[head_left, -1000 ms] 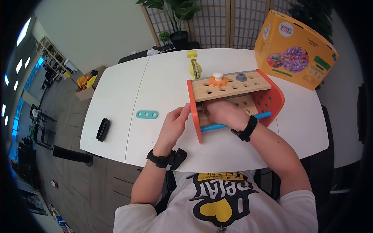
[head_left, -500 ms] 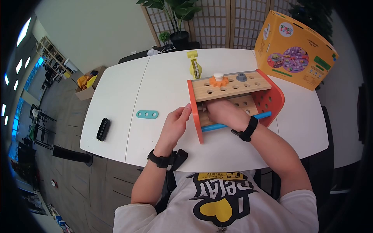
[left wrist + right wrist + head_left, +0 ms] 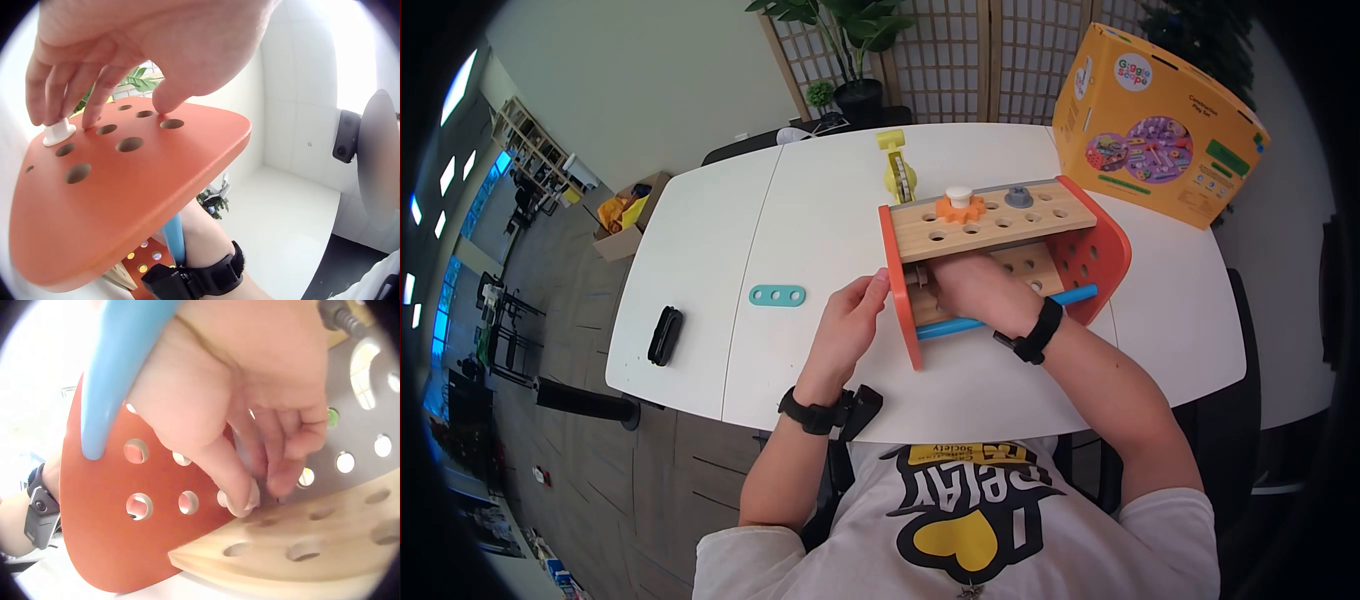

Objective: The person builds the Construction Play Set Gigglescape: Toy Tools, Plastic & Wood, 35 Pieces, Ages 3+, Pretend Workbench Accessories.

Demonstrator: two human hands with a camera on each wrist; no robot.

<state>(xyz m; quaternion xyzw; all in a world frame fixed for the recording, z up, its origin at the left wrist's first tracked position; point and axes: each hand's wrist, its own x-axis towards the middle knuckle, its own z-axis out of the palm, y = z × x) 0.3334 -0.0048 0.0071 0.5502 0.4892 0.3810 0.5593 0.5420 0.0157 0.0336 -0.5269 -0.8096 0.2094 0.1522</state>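
A toy workbench stands on the table, with a red-orange side panel [image 3: 144,187] full of holes at its left end. Outside that panel is my left hand [image 3: 852,322], fairly straight fingers touching a white bolt head [image 3: 60,132] and thumb on the panel. My right hand [image 3: 975,288] reaches inside under the wooden top [image 3: 1000,222]. There, close to the panel's inner face, its thumb and fingers pinch a small pale nut-like piece [image 3: 252,495], partly hidden by the fingertips. A blue bar [image 3: 115,381] crosses in front of the right wrist.
An orange gear [image 3: 961,208] with a white bolt and a grey screw [image 3: 1020,197] sit on the wooden top. Behind stands a yellow-green toy [image 3: 898,168]. A teal strip [image 3: 777,295] and black case [image 3: 665,334] lie left; a yellow box [image 3: 1165,125] stands back right.
My right fingers shift slightly around the piece inside the workbench. The left hand stays against the side panel, and the workbench keeps its place.
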